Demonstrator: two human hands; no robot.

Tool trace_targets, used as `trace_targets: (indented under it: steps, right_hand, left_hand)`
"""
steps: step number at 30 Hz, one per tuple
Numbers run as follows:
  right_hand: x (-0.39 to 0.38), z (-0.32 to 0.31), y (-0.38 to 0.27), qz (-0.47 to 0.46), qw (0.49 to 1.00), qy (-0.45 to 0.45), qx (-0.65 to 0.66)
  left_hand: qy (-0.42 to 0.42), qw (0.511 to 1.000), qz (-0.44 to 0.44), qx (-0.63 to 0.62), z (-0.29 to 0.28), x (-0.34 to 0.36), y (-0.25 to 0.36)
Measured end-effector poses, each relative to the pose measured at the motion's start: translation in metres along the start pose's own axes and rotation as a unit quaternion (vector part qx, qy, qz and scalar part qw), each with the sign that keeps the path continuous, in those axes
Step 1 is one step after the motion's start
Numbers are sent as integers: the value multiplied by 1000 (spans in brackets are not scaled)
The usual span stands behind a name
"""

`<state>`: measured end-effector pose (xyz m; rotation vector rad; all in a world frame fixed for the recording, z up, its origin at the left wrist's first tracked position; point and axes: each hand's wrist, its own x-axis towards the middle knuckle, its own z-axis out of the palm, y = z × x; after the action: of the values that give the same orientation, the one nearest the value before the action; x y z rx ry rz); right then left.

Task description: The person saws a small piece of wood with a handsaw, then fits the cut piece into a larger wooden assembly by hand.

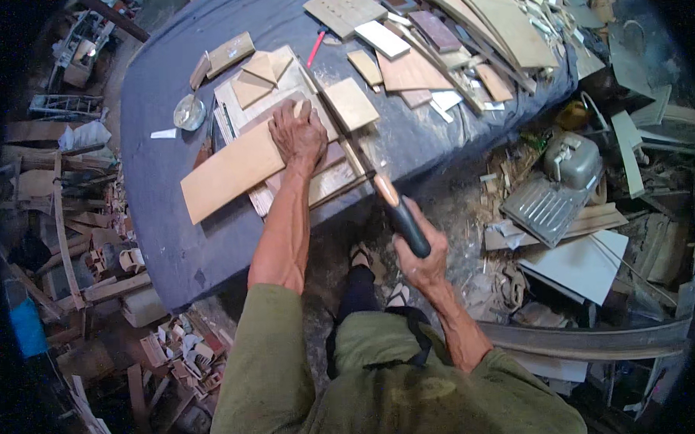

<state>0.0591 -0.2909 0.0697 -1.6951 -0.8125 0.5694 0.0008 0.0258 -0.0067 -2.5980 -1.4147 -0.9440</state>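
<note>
Head view shows the right hand [421, 249] clamped around a saw [385, 189], its blade [334, 109] over stacked boards [329, 177] on the tabletop [165, 246]. Separately, the left hand [299, 136] rests atop a pale board [233, 175], its grip unclear.

Board over stack, handsaw alongside, on your bench [165, 246].
Your left hand [300, 136] lies across the right end of the board [227, 179], which rests on the stack of boards [227, 95] and juts out left, toward you; your right hand [423, 252] is around the handsaw [386, 191] by its handle, off the bench's near edge, the blade running away from you. A wood block [355, 102] lies right of the blade, a pen [316, 50] near its tip. A jar [189, 113] stands left of the stack. Offcuts [415, 73] heap at the bench's far right. Beyond the bench, a sink [538, 206] lies right, wood scraps [180, 349] left.
</note>
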Motion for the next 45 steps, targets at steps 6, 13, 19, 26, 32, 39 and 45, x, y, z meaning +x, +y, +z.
trace_targets:
  steps: [6,13,19,26,32,39,45]
  right_hand:
    - [-102,-62,-7,9,999,-3,-43]
    - [17,-2,-5,-27,999,-21,-5]
    - [-84,-56,-6,-19,999,-12,-32]
    - [10,-8,-13,-23,1000,-20,-1]
    - [-22,-10,-14,-64,998,8,-8]
    - [-51,-38,-14,-10,1000,-10,-7]
    - [4,-2,-4,-1,1000,18,5]
  left_hand:
    - [-2,1000,-11,3,1,-10,-9]
    - [-6,1000,1,-3,5,-4,-2]
    - [-9,999,-31,-9,-1,-6,-5]
    - [3,1000,10,-25,4,-2,-2]
    - [-4,1000,-20,-23,5,-10,-6]
    - [10,1000,13,-15,0,-8,-7]
    - [9,1000,7,-3,1,-7,-6]
